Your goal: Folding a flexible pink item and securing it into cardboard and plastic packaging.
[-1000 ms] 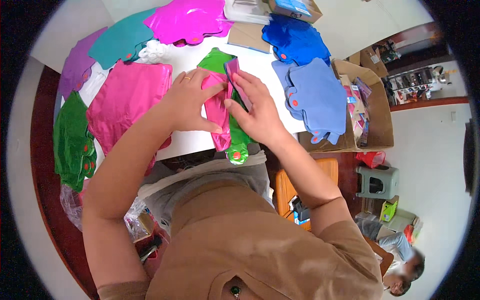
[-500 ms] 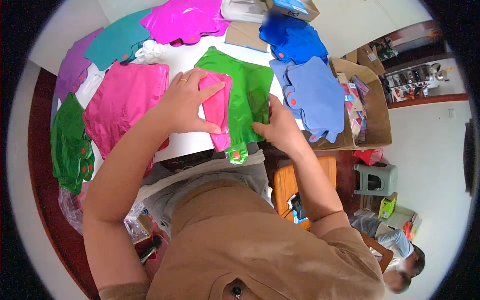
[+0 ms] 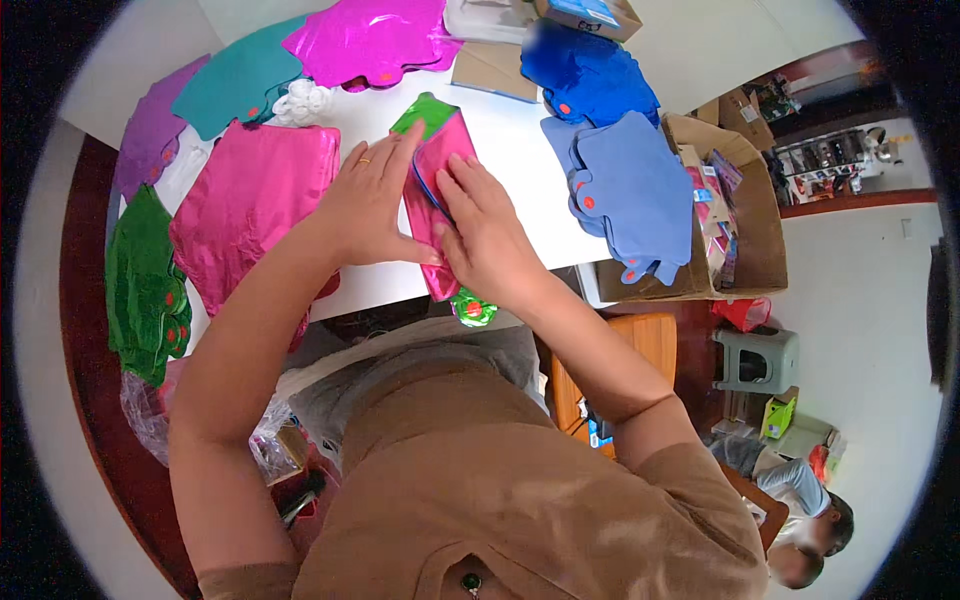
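A flat, uninflated foil balloon [image 3: 437,160], pink on the upward side and green where its underside shows, lies folded into a narrow strip in front of me. Green shows at its far end and at the tail by the table's front edge, which carries a red dot. Along its left edge rests my left hand [image 3: 370,205], thumb and fingers spread, a ring on one finger. My right hand [image 3: 490,235] lies over the strip from the right, fingers stretched and pressed flat on the pink foil. What is under its palm is hidden.
On the white table [image 3: 520,165] lie piles of flat balloons: pink [image 3: 260,200], green [image 3: 145,280], purple [image 3: 150,140], teal [image 3: 240,85], magenta [image 3: 370,40], dark blue [image 3: 590,75] and pale blue [image 3: 635,195]. A cardboard box [image 3: 755,220] stands at right. A person [image 3: 800,500] is at lower right.
The green right part of the balloon has been folded over to the left, making a narrower strip. My right hand moved left with it and now lies flat on top; my left hand stayed put.
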`<act>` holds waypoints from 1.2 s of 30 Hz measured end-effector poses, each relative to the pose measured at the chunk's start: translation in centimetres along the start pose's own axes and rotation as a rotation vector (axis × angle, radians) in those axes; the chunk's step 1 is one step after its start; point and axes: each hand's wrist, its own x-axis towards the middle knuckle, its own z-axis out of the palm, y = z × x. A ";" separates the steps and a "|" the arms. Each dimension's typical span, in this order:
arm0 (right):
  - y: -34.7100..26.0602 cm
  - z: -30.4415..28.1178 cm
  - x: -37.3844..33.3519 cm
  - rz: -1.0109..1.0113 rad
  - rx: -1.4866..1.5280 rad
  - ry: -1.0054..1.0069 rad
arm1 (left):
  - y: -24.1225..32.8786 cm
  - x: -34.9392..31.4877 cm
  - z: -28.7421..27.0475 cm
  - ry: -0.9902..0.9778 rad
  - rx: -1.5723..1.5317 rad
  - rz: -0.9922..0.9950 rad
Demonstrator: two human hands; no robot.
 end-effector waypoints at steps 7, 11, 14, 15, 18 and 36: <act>0.1 1.2 0.1 -0.007 -0.218 -0.098 | 0.2 -0.2 0.1 -0.015 -0.047 -0.045; -0.4 1.2 0.5 0.020 -0.241 -0.111 | 0.0 -0.4 0.3 -0.008 -0.035 -0.039; -0.2 1.6 0.7 0.014 -0.298 -0.108 | -0.1 -0.4 0.5 0.010 -0.020 -0.020; -0.2 1.7 0.8 0.017 -0.296 -0.102 | -0.2 -0.4 0.6 0.015 -0.014 -0.015; -0.2 2.0 0.9 0.016 -0.276 -0.088 | -0.2 -0.4 0.7 0.016 -0.012 -0.012; -0.1 1.6 1.2 0.028 -0.162 -0.100 | -0.4 -0.6 0.6 0.006 0.084 0.080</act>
